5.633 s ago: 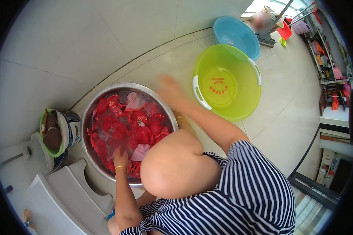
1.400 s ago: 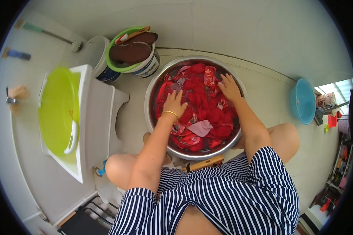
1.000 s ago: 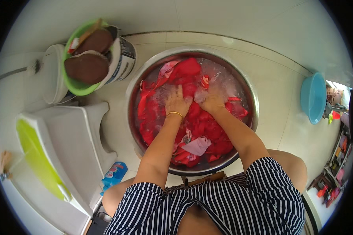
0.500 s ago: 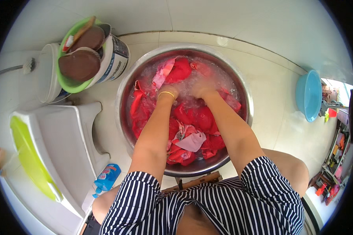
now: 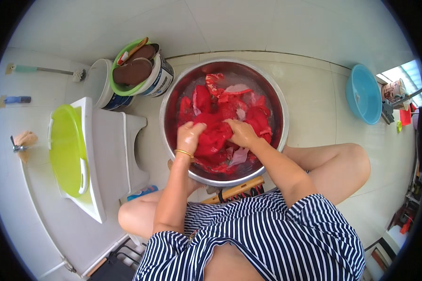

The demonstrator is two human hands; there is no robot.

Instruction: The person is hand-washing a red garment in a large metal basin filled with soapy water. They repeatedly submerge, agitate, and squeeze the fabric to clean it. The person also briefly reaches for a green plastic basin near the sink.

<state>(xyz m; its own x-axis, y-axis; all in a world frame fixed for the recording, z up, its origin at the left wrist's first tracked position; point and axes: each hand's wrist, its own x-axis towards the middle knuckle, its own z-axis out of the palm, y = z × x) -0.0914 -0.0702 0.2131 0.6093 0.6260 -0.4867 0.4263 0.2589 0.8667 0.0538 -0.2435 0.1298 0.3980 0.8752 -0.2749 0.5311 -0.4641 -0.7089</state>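
Note:
A large round metal basin [image 5: 284, 112] stands on the floor in front of me, holding water and several pieces of wet red cloth [image 5: 262, 117]. Near its middle, both hands grip one red piece of cloth [image 5: 213, 133], lifted in a bunch between them. My left hand [image 5: 190, 135], with a gold bangle at the wrist, is closed on its left side. My right hand [image 5: 241, 133] has its fingers closed on the right side. Paler pink cloth [image 5: 239, 156] lies nearer the front rim. How far the held cloth reaches into the water cannot be made out.
At the left stands a white washstand [image 5: 110, 145] with a green basin [image 5: 68, 150]. Behind it, a white bucket [image 5: 163, 77] carries a green bowl with brown soles and a brush. A blue plastic basin [image 5: 365, 93] leans at the right. A blue bottle [image 5: 143, 192] lies by my left leg.
Both hands have come up out of the water and toward me, now with red cloth gathered between them. The whole view has shifted too, showing more of the left wall.

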